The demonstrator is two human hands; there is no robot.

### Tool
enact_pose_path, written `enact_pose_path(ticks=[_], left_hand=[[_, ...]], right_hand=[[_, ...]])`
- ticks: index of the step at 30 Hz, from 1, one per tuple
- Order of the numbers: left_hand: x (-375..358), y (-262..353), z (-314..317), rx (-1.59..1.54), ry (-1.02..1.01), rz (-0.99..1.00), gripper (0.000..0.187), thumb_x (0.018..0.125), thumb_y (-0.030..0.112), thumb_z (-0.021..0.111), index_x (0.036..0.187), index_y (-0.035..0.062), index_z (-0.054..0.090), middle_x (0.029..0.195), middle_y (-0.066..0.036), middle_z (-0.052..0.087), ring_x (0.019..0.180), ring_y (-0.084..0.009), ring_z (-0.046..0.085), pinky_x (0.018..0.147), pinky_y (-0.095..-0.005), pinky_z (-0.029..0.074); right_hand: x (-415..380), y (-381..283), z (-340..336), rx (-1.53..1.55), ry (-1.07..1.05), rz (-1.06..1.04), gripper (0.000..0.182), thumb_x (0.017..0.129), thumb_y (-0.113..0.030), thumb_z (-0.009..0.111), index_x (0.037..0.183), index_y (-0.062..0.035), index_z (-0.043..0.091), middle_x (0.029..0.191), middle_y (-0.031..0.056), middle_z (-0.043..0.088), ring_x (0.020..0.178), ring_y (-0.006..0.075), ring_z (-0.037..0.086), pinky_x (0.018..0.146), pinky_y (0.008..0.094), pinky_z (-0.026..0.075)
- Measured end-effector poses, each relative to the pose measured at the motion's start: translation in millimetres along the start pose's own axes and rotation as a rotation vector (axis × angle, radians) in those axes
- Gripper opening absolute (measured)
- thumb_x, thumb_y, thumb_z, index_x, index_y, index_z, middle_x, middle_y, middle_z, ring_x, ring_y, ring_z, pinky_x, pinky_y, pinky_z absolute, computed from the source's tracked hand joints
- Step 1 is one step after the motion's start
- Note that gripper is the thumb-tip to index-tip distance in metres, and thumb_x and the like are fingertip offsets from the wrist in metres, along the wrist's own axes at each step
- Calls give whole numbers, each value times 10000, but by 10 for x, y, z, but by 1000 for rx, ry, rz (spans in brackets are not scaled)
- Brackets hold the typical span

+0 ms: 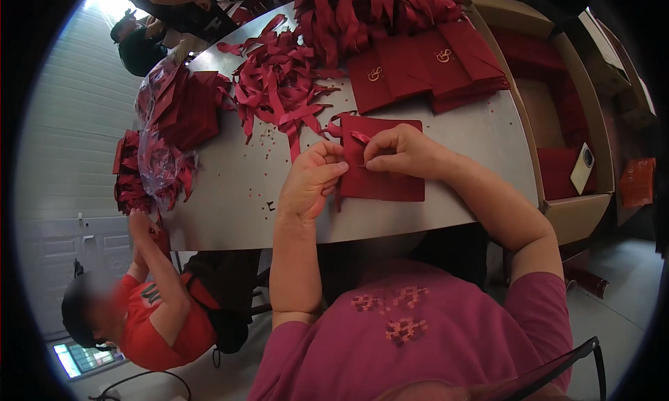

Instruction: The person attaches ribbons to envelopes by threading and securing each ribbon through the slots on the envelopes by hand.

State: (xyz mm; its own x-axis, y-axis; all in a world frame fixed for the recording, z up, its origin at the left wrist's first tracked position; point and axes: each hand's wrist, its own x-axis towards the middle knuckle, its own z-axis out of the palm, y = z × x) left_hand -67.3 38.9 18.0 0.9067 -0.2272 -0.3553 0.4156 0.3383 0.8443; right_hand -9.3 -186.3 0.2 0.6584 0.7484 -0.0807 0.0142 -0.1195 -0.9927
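Note:
A dark red bag lies flat on the metal table near its front edge, under both my hands. My left hand is at the bag's left side, its thumb and fingers pinched together; what they hold is too small to make out. Just right of it, my right hand pinches a red ribbon over the upper part of the bag. More ribbon sticks out from the bag's upper left corner.
Loose red ribbons lie in a heap behind my left hand. Stacked red bags stand behind the bag. At the right is a cardboard box with a phone on it. A person in red works at the left.

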Motion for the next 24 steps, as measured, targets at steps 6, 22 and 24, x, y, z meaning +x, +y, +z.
enact_pose_path(ticks=[6,22,24], left_hand=[[-93,-60,22,250,133,-23,200,841,-14,652,1016,30,564,698,47,530,505,-14,420,441,-176,287],[-153,55,95,45,-2,-64,323,774,-88,616,1059,52,556,853,1,592,598,-29,482,494,-163,323],[-154,59,140,104,28,-63,351,758,-94,604,1072,52,544,870,-5,601,646,-31,510,522,-160,347]], right_hand=[[9,-12,16,-204,13,-78,99,851,-114,686,890,-27,660,772,-9,623,719,62,542,664,236,457],[11,26,1,-129,-83,-132,107,808,-58,708,898,-21,664,859,24,638,826,103,586,758,256,464],[17,46,18,-137,-59,-162,114,805,-87,712,891,-27,667,838,32,648,804,110,589,743,268,467]])
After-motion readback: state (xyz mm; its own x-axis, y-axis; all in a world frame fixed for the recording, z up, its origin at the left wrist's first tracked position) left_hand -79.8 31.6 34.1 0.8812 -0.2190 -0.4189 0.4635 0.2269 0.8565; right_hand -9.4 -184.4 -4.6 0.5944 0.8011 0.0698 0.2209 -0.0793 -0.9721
